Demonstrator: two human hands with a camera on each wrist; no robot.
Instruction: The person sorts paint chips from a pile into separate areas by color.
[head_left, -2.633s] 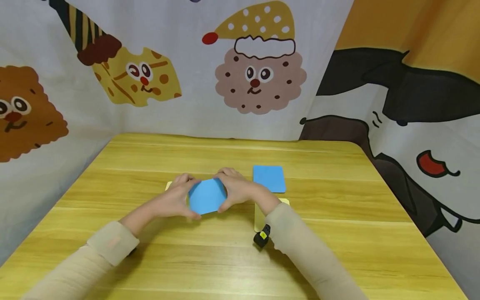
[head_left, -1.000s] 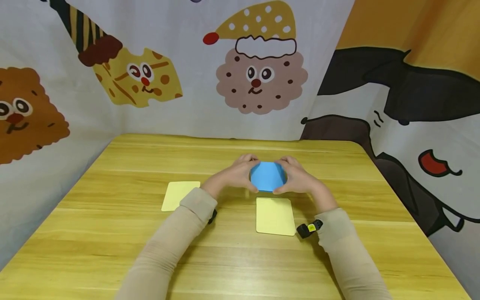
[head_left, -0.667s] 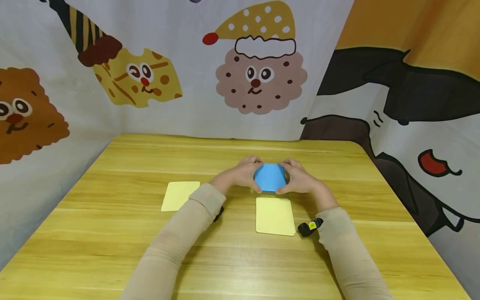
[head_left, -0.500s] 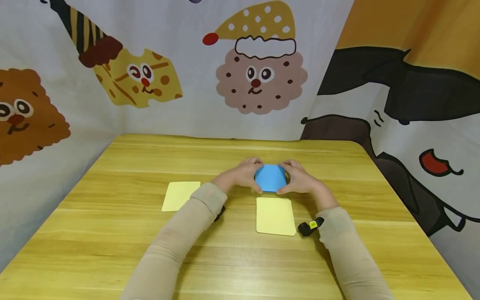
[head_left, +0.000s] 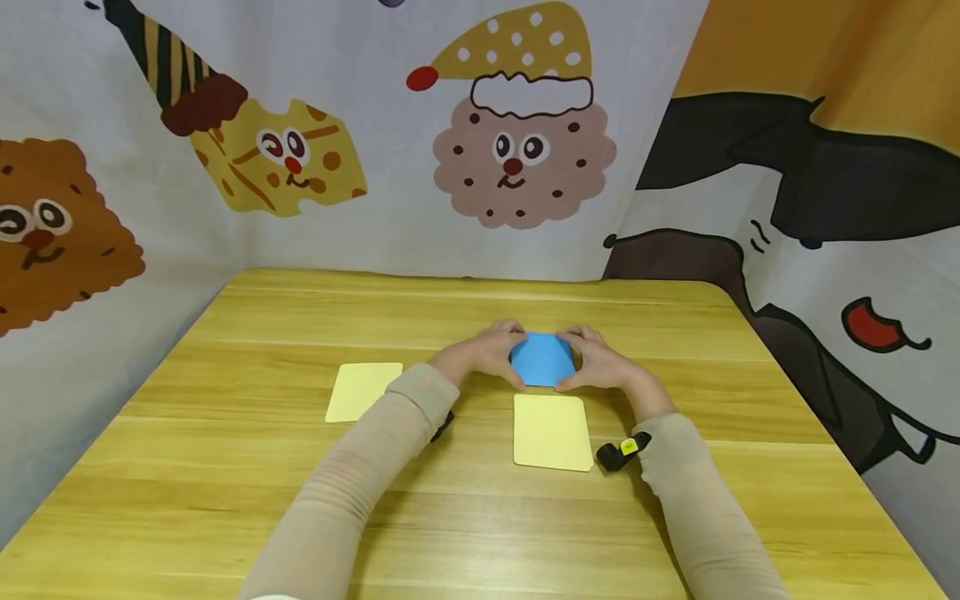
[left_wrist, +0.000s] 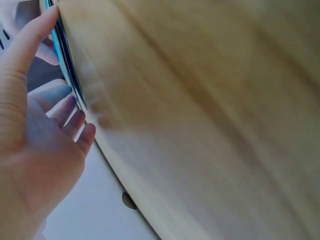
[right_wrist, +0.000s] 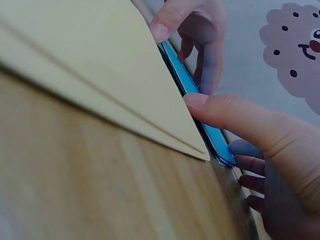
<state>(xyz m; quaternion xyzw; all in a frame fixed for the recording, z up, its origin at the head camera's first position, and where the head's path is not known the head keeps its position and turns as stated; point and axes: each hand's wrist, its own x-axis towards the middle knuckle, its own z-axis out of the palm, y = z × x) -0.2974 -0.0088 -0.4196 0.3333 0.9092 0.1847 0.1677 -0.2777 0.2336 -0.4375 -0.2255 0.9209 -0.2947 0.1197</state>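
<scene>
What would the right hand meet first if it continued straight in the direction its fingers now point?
Probably the left hand: the right hand points leftward across the blue cards both hold, so the opposite fingers come first.

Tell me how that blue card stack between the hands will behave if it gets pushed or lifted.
The blue card stack looks thin and flat, so it is probably light and would slide rather than tip. In the right wrist view its layers show at the edge, so they may fan apart unless the left hand and right hand square them.

Your blue cards (head_left: 542,360) lie stacked flat on the desk (head_left: 300,500), edges squared, just beyond the nearer yellow card (head_left: 552,431).
</scene>
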